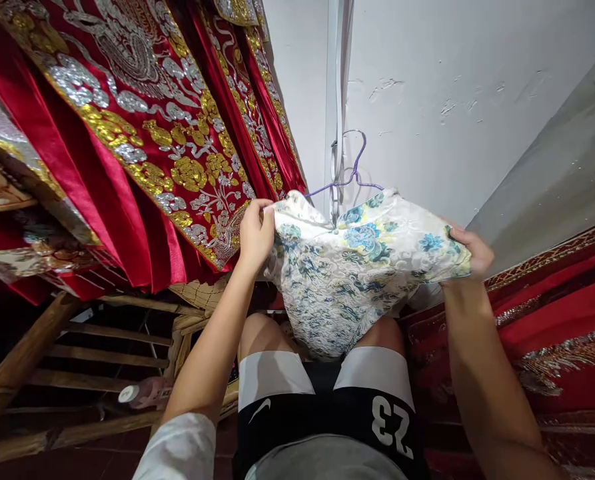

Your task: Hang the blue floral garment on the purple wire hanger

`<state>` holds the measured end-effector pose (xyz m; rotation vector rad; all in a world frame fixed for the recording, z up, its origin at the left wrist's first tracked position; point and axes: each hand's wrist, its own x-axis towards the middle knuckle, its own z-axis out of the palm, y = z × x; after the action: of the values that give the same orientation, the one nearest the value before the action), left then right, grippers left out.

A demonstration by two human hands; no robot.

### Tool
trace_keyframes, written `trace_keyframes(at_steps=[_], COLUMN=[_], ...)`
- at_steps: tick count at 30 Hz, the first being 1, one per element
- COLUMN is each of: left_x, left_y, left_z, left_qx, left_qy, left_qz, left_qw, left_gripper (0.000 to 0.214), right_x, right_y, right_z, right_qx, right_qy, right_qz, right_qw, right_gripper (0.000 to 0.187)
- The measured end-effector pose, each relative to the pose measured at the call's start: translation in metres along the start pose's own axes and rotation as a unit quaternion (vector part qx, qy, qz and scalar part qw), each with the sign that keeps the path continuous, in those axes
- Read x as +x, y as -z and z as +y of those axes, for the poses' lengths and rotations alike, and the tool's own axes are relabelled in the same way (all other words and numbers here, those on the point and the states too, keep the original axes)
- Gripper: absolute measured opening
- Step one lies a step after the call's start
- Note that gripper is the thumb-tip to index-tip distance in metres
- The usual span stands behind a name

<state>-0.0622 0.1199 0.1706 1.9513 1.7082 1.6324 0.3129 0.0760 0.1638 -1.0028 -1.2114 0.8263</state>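
Note:
A white garment with blue and green flowers (347, 273) hangs on a purple wire hanger (353, 170) in front of me, its lower part draping over my knees. My left hand (256, 233) is closed, pinching the garment's left upper edge. My right hand (470, 252) is closed on its right edge. Both hands hold the cloth spread out at chest height. The hanger's hook sits beside a white vertical pipe (333, 100) on the wall.
Red satin garments with gold and silver embroidery (142, 133) hang at the left, and more red embroidered cloth (552, 320) lies at the right. A bamboo chair (67, 347) stands low left with a small bottle (144, 393) on it. A white wall is behind.

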Motion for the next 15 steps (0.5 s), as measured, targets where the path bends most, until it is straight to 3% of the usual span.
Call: trace_keyframes(at_steps=[3,6,8,10,12,15], left_x=[0.019,0.02,0.008,-0.011,-0.031,-0.058], left_y=[0.009,0.023,0.025,0.014,-0.008,-0.048], left_z=[0.023,0.042,0.048,0.045,0.034,0.014], left_qx=[-0.01,0.042,0.094,0.12,0.098,0.008], left_qy=[-0.076,-0.179,-0.236,-0.282,-0.316,-0.308], left_qz=[-0.003,-0.098,-0.153,-0.173,-0.163,-0.164], left_qw=[0.997,0.978,0.955,0.936,0.93,0.937], left_gripper=[0.037,0.067,0.087,0.096,0.098,0.105], right_x=[-0.003,-0.025,-0.058,-0.101,-0.143,-0.184], right_y=[0.006,0.01,0.009,0.0,-0.015,-0.051], right_z=[-0.016,-0.021,-0.019,-0.015,-0.012,-0.012], right_qx=[-0.027,-0.012,0.022,0.046,0.06,0.17], right_qy=[0.011,0.041,0.046,0.034,0.033,-0.031], right_qz=[0.009,0.049,0.057,0.029,-0.012,-0.159], right_qw=[1.0,0.998,0.997,0.998,0.998,0.972], right_gripper=[0.066,0.065,0.059,0.051,0.046,0.059])
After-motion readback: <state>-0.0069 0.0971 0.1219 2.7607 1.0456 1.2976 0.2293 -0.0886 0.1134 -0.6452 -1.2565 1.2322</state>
